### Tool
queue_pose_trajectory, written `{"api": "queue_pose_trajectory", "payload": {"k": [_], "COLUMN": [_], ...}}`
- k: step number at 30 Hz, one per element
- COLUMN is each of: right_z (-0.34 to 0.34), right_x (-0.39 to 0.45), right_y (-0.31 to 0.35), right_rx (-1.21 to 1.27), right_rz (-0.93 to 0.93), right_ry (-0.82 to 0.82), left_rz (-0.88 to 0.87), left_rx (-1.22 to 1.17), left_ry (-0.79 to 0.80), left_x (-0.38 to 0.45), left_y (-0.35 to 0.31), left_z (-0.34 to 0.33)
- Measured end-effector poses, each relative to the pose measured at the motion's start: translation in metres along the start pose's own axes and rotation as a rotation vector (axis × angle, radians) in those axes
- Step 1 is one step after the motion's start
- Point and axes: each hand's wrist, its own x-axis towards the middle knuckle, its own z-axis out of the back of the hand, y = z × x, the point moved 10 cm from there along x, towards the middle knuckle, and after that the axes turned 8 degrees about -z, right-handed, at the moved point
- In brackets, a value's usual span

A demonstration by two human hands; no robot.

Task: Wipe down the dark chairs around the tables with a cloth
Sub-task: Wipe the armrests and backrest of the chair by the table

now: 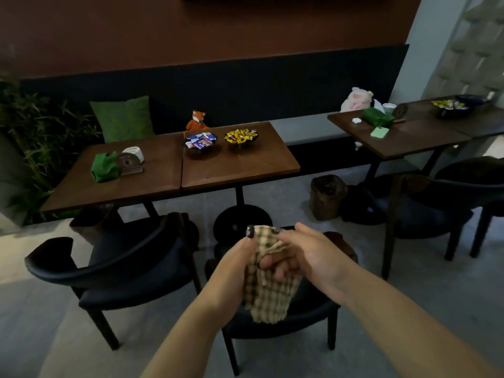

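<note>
So far, from the only view on offer, the one looking down from the head, the wiping looks barely begun, if at all. Both hands are up in the lower middle of the frame, bunching a checked cloth [268,282] between them: the left hand [240,257] pinches its upper edge with thumb and fingers, and the right hand [302,255] curls round it from the other side, fingers tucked into the folds. The cloth hangs in the air over the dark chair [286,317] at the bottom centre and, as far as I can tell, touches no part of it.

Another dark chair [120,271] sits at lower left, drawn up to the pair of wooden tables [169,173] in the middle of the frame, and two more chairs [425,203] stand at the right edge by a third table [409,137]. None shows a damp streak or any sign of cleaning (the light is dim, so I would not swear to it). My guess is that the person is readying the cloth and all four chairs remain to be done.

As for writing: the bowl of blue packets [200,141] and the bowl of yellow sweets [241,136] carry printed wrappers, but nothing is legible. The small wooden stand [128,163] on the left table is unreadable too.
</note>
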Motion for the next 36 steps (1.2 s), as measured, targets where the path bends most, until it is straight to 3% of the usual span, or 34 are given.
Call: {"api": "queue_pose_trajectory", "payload": {"k": [3, 9, 13, 16, 23, 30, 33, 36], "right_z": [0.002, 0.044, 0.083, 0.113, 0.173, 0.226, 0.226, 0.222], "right_x": [0.036, 0.108, 0.144, 0.163, 0.215, 0.259, 0.272, 0.278], "right_y": [-0.005, 0.001, -0.021, -0.058, -0.181, -0.26, -0.281, -0.304], "right_rx": [0.058, 0.06, -0.054, -0.296, -1.004, -1.554, -1.694, -1.735], "right_rz": [-0.065, 0.003, -0.06, -0.194, -0.523, -0.565, -0.52, -0.542], "right_ry": [0.024, -0.203, -0.334, -0.368, -0.058, 0.224, 0.353, 0.501], "left_rz": [0.023, 0.135, 0.285, 0.437, 0.702, 0.916, 0.894, 0.933], "left_rx": [-0.056, -0.078, -0.069, 0.006, 0.447, 1.018, 1.165, 1.136], "left_ry": [0.023, -0.068, -0.148, -0.212, -0.132, 0.445, 0.551, 0.643], "left_x": [0.021, 0.079, 0.107, 0.122, 0.152, 0.141, 0.139, 0.134], "left_y": [0.02, 0.073, 0.116, 0.161, 0.279, 0.403, 0.425, 0.446], "left_z": [0.021, 0.072, 0.1, 0.12, 0.145, 0.131, 0.119, 0.109]}}
